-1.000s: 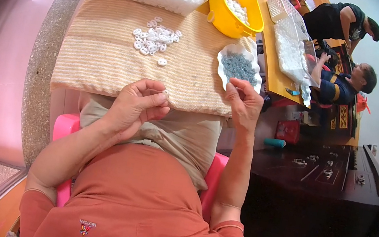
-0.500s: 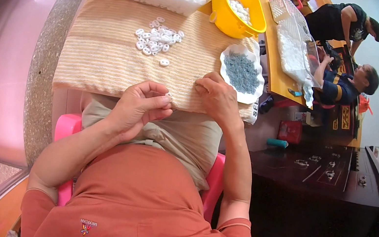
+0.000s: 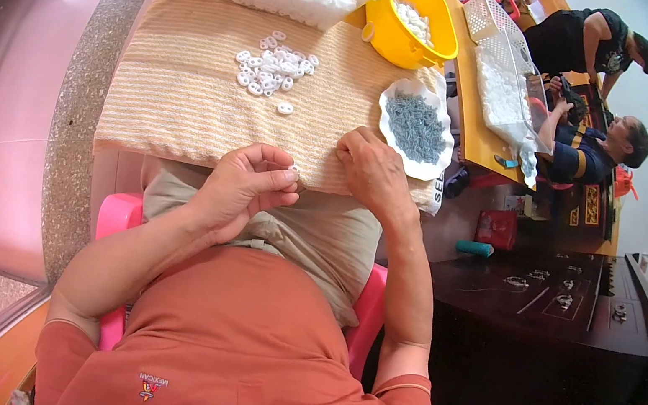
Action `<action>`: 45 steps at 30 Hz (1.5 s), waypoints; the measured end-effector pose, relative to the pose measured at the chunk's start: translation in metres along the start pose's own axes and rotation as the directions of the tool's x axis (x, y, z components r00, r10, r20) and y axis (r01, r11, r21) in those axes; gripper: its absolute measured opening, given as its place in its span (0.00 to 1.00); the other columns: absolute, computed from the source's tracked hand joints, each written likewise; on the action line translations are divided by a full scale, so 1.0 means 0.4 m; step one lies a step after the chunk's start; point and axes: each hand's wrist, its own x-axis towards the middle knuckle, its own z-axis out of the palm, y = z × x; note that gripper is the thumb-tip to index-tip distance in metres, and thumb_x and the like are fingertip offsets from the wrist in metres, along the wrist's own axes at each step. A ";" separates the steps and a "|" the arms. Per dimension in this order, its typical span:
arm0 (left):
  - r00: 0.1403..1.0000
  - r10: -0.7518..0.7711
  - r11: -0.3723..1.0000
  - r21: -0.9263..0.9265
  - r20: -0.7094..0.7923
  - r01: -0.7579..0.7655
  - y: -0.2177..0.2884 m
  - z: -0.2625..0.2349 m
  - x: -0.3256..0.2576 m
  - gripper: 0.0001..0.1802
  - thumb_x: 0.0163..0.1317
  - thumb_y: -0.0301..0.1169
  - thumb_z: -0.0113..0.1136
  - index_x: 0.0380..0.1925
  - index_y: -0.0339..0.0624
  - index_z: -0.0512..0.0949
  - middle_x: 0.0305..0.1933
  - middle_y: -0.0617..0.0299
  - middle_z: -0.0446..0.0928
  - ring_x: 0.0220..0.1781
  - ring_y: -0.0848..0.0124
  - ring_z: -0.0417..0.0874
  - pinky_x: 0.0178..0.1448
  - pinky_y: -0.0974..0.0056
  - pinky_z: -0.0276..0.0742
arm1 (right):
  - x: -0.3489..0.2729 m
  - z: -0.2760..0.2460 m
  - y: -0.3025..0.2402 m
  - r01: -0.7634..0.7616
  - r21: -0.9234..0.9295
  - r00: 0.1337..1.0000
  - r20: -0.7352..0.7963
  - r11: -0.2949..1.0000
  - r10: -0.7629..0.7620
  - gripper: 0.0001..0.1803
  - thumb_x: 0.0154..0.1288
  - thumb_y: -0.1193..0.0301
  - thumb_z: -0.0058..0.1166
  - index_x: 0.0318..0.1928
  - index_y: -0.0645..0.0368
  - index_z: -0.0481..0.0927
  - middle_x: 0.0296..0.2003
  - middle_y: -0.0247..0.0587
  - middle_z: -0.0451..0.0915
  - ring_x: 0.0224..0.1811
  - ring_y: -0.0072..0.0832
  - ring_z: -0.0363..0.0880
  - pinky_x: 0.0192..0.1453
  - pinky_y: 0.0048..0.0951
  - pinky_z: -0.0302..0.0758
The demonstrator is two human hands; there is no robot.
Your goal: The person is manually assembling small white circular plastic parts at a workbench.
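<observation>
The right hand (image 3: 376, 168) has swung from the six o'clock rim of the dish (image 3: 424, 170) to over the cloth (image 3: 188, 96), toward seven o'clock.

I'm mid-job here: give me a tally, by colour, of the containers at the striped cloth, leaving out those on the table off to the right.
Clear bin: 1
Yellow tub: 1
White dish: 1
Total: 3

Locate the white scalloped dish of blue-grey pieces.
In the head view, the white scalloped dish sits at the striped beige cloth's right edge, between the round yellow plastic tub and the person's right hand.
</observation>
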 end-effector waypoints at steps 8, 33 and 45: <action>1.000 -0.002 1.000 0.000 -0.008 0.002 0.003 0.003 -0.002 0.08 0.62 0.23 0.62 0.39 0.40 0.74 0.37 0.62 0.79 0.34 0.71 0.83 0.44 0.66 0.85 | -0.007 0.001 -0.006 0.059 -0.031 0.998 0.025 0.998 -0.058 0.05 0.62 0.75 0.49 0.37 0.59 0.77 0.36 0.45 0.77 0.40 0.45 0.78 0.44 0.41 0.74; 1.000 0.014 0.999 -0.029 0.012 -0.013 0.002 0.005 -0.002 0.09 0.62 0.22 0.61 0.42 0.36 0.74 0.39 0.58 0.80 0.39 0.72 0.83 0.45 0.68 0.85 | -0.066 0.076 -0.094 -0.143 0.979 0.977 0.117 0.142 0.177 0.07 0.66 0.74 0.59 0.41 0.66 0.80 0.34 0.33 0.81 0.35 0.17 0.79 0.41 0.19 0.78; 1.000 0.013 0.999 -0.032 0.001 -0.013 -0.001 0.002 -0.003 0.09 0.62 0.22 0.60 0.41 0.35 0.75 0.39 0.57 0.80 0.39 0.71 0.83 0.45 0.68 0.85 | -0.068 0.095 -0.100 -0.095 0.989 0.980 0.072 0.115 0.184 0.06 0.66 0.75 0.58 0.40 0.67 0.80 0.31 0.34 0.82 0.33 0.18 0.80 0.38 0.20 0.78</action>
